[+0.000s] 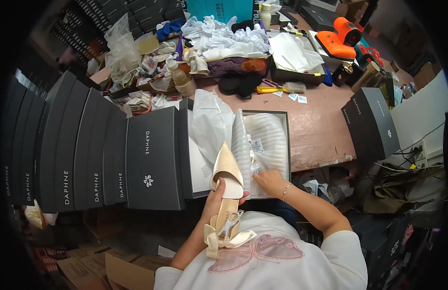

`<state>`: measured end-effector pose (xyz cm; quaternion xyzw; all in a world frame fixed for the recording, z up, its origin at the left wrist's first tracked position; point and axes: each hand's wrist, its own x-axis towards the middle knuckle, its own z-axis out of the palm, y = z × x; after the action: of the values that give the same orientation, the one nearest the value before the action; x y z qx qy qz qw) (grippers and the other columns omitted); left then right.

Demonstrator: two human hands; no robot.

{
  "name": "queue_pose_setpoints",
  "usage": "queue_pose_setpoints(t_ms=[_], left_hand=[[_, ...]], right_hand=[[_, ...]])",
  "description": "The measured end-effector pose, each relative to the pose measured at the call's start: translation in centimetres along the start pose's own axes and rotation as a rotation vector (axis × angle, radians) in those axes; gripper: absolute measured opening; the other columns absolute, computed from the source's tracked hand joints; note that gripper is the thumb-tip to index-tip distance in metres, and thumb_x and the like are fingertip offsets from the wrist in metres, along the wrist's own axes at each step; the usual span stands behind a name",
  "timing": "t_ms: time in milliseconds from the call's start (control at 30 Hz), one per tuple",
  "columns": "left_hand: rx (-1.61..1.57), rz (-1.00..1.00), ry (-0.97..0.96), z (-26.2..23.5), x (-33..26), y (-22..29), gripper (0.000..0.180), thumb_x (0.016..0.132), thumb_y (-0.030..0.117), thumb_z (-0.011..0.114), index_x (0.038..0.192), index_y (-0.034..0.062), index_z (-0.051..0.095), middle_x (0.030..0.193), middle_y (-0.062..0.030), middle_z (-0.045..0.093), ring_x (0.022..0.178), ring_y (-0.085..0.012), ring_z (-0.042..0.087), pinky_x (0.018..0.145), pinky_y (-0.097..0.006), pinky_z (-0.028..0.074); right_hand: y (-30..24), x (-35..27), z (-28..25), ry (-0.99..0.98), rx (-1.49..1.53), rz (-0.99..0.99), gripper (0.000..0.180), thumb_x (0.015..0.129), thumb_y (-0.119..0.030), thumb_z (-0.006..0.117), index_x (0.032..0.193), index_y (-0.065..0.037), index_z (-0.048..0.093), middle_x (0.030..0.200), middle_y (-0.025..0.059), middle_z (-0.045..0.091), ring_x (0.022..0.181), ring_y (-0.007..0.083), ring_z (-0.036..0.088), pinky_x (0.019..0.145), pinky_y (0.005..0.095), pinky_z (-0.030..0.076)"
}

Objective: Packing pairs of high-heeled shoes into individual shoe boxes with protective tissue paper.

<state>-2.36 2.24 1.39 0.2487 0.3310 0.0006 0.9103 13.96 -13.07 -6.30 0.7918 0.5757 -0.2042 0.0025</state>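
Note:
My left hand is closed round a cream pointed-toe shoe, held toe up in front of my shirt. The shoe has a bow and a beaded strap near its heel end. Beyond it lies an open dark shoe box with white tissue paper and ribbed white padded wrap in it. Inside the box, my right hand has its fingers bent together against the wrap, beside a small clear packet. What those fingers pinch is too small to make out.
Dark shoe boxes stand in a row on the left, and more at the right. Across the back are crumpled white paper, a yellow-handled brush, a bottle and an orange device.

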Motion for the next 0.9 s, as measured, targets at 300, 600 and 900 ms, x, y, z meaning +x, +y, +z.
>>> queue_pose_setpoints(t_ms=[300,600,900], left_hand=[[0.032,0.045,-0.091,-1.4,-0.7,-2.9,0.049,0.094,0.007,0.053,0.138,0.0081,0.032,0.123,-0.0149,0.053,0.110,-0.0260,0.060,0.089,-0.040,0.056],[0.209,0.122,0.050,0.5,-1.5,-2.6,0.040,0.097,0.026,0.051,0.125,-0.0023,0.047,0.107,-0.0155,0.062,0.097,-0.0243,0.067,0.074,-0.028,0.058],[-0.219,0.254,-0.151,1.2,-0.6,-3.3,0.053,0.094,0.040,0.039,0.133,0.0026,0.042,0.130,-0.0096,0.051,0.123,-0.0218,0.046,0.107,-0.038,0.033]], right_hand=[[-1.2,-4.7,-8.9,0.312,1.368,0.027,0.019,0.078,0.004,0.064,0.095,0.000,0.058,0.087,0.0050,0.062,0.085,0.0146,0.062,0.076,0.0261,0.051],[-3.3,-6.5,-8.9,0.581,1.202,0.166,0.024,0.074,0.002,0.073,0.098,-0.001,0.067,0.078,0.0029,0.061,0.070,0.0116,0.059,0.063,0.0231,0.046],[-7.5,-1.6,-9.8,0.591,0.371,-0.118,0.038,0.072,-0.011,0.070,0.110,-0.012,0.063,0.097,0.0086,0.060,0.091,0.0277,0.060,0.078,0.0345,0.048]])
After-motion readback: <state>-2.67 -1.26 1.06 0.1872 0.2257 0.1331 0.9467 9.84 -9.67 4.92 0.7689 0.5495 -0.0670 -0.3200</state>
